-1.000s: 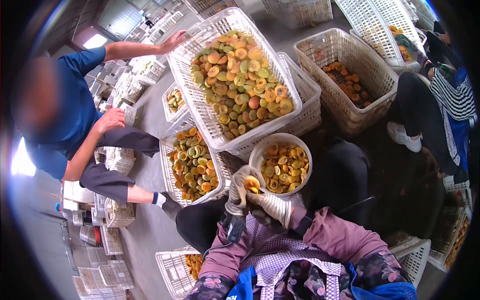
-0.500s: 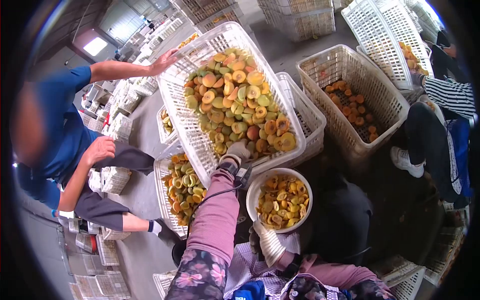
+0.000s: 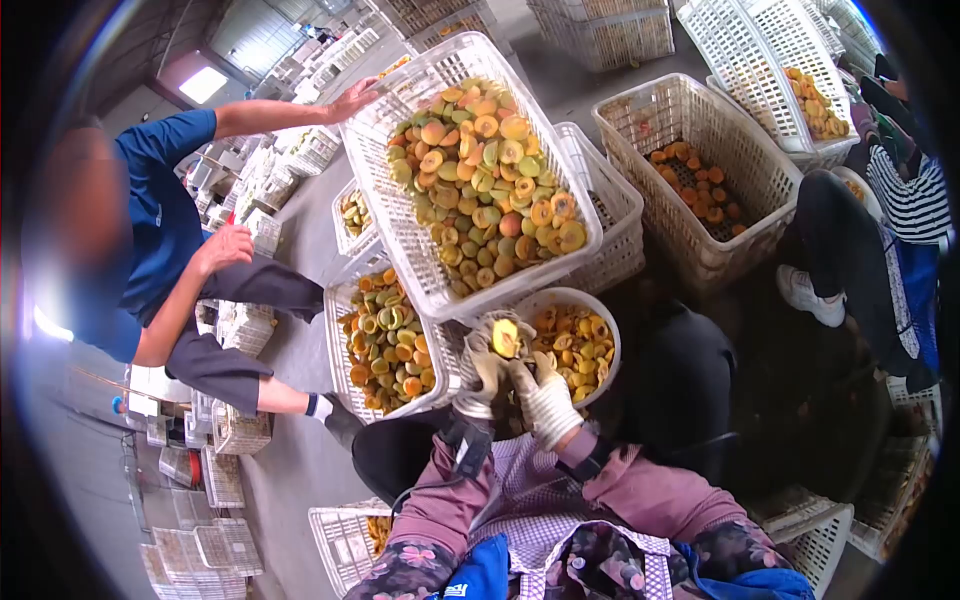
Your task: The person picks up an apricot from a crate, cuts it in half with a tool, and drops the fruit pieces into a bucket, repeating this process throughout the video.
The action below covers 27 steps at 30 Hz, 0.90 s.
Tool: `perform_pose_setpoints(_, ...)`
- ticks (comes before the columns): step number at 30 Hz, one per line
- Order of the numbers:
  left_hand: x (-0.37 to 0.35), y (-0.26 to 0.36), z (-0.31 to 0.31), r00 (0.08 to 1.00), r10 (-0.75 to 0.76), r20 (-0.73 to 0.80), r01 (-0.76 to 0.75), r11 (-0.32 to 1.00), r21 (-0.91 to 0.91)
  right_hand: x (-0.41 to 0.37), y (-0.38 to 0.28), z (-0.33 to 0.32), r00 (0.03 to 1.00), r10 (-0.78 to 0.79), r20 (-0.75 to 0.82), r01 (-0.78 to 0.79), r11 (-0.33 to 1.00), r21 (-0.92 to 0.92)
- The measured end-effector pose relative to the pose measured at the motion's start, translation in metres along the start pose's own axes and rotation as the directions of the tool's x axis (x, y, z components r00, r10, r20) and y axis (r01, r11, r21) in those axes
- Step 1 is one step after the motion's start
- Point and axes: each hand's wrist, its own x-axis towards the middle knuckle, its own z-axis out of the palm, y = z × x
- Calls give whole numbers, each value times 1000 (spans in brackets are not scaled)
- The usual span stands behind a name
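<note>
My left hand (image 3: 483,362), in a pale work glove, is closed on a yellow peach half (image 3: 506,338), cut face showing. Close against it, my gloved right hand (image 3: 540,390) has its fingers bent together; whatever is in them, if anything, is hidden. Both hands are over my lap, at the near side of a round white tub (image 3: 614,350) of yellow cut pieces. Just beyond my hands, a large white crate (image 3: 375,215) of halved green and orange peaches (image 3: 480,180) sits tilted toward me.
At left, a person in a blue shirt (image 3: 165,205) rests a hand (image 3: 352,100) on the big crate's rim. Another crate of halves (image 3: 385,345) stands left of my hands. Right of the tub lies a crate (image 3: 640,120) with orange halves. A striped-sleeved person (image 3: 905,195) sits far right.
My left hand has come back from the fruit in the big crate to my lap, now with a peach half. My right hand has moved up to meet it.
</note>
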Motion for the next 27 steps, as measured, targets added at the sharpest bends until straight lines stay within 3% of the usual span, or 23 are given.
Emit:
perform_pose_setpoints(1, -11, 4, 5, 972, 194, 135, -228, 920, 318, -4, -9, -3, 1000, 7, 25, -2, 981, -196)
perform_pose_setpoints(3, -32, 11, 12, 976, 184, 114, -214, 901, 377, -13, -18, -9, 994, 20, 108, 24, 918, -395)
perform_pose_setpoints(4, -39, 12, 11, 999, 47, 1, -46, 980, 194, -17, -20, -11, 993, 19, 115, 29, 916, -400)
perform_pose_setpoints(6, -47, 20, 13, 957, -235, -170, 198, 958, -207, -23, -23, -11, 983, -32, 179, 108, 894, -435)
perform_pose_setpoints(13, -49, 13, 6, 927, -300, -226, 260, 947, -191, -33, -33, -11, 972, -106, 212, 220, 736, -640)
perform_pose_setpoints(16, -49, 9, 7, 942, -225, -249, 209, 974, -92, -32, -38, -13, 974, -53, 222, 193, 712, -675)
perform_pose_setpoints(19, -45, -4, -8, 941, -269, -205, 253, 962, -103, -33, -45, -17, 962, 0, 272, 169, 783, -599)
perform_pose_setpoints(21, -42, -5, -16, 988, -83, -131, 113, 963, 245, -29, -31, -13, 950, 49, 307, 151, 792, -592)
perform_pose_setpoints(23, -42, 0, -19, 984, -127, -123, 152, 964, 218, -26, -15, -10, 935, 97, 340, 132, 797, -589)
perform_pose_setpoints(25, -41, 2, -27, 962, -271, -22, 271, 949, 163, -26, -4, -7, 900, -5, 435, 157, 936, -315)
perform_pose_setpoints(27, -39, 2, -26, 956, -291, -34, 292, 937, 191, -27, 3, -6, 900, 20, 436, 112, 955, -275)
